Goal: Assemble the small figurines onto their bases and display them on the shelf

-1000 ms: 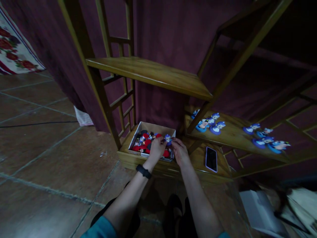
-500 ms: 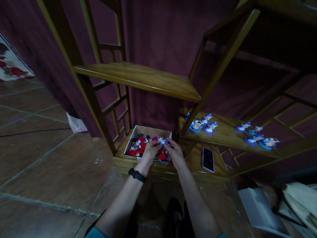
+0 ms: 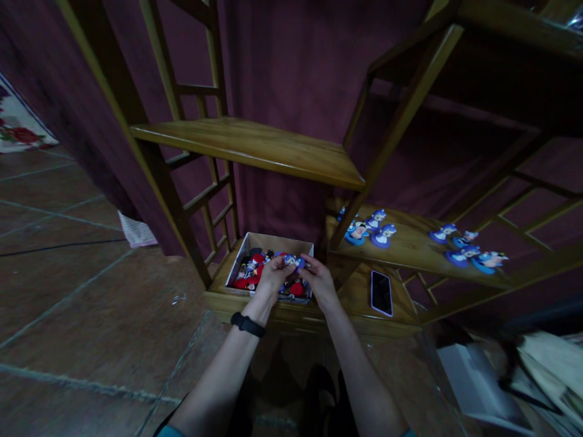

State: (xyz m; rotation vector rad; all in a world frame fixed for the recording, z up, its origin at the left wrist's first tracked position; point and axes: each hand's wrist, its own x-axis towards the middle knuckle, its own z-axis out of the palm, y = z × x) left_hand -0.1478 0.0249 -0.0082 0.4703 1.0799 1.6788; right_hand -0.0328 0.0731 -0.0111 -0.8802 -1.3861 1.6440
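Note:
Both my hands are over a white cardboard box (image 3: 235,265) on the low shelf. It is filled with several small red, black and blue figurines (image 3: 248,283). Between my fingers is a purple-and-white figurine (image 3: 291,260). My left hand (image 3: 272,276), with a black band on the wrist, closes on its left side. The fingertips of my right hand (image 3: 317,278) pinch it from the right. My fingers cover part of the figurine.
To the right, a phone (image 3: 381,294) lies on the low shelf. Several purple and blue figurines (image 3: 383,235) stand on the raised shelf (image 3: 412,252). A wooden shelf board (image 3: 250,149) juts out above the box. A white box (image 3: 478,382) is on the floor at right.
The figurine and both hands have shifted slightly left over the box, and the figurine appears turned a little. The whole view has also moved slightly.

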